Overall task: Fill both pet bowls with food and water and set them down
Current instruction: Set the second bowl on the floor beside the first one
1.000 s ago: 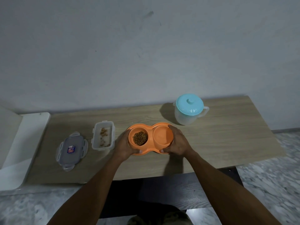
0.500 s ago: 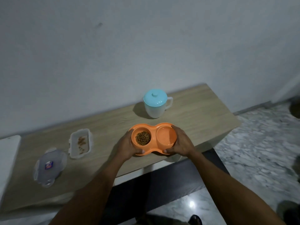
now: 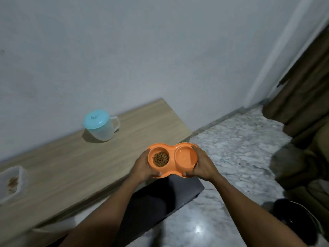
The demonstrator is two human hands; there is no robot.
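I hold an orange double pet bowl [image 3: 171, 148] in the air, past the table's front right corner and above the floor. Its left cup holds brown kibble [image 3: 160, 159]; its right cup looks wet, though I cannot tell how much water is in it. My left hand [image 3: 142, 165] grips the bowl's left end and my right hand [image 3: 203, 165] grips its right end. A clear jug with a light blue lid [image 3: 99, 126] stands on the wooden table [image 3: 71, 166] near the wall.
A clear food container [image 3: 11, 183] with a few kibble pieces sits at the table's left edge of view. Marble floor [image 3: 240, 148] spreads to the right. A brown curtain [image 3: 302, 90] hangs at the far right, with dark objects [image 3: 299, 220] below it.
Both hands have lifted the orange bowl off the table and carried it right, over the floor. My view has swung right; the container lid has left the frame.
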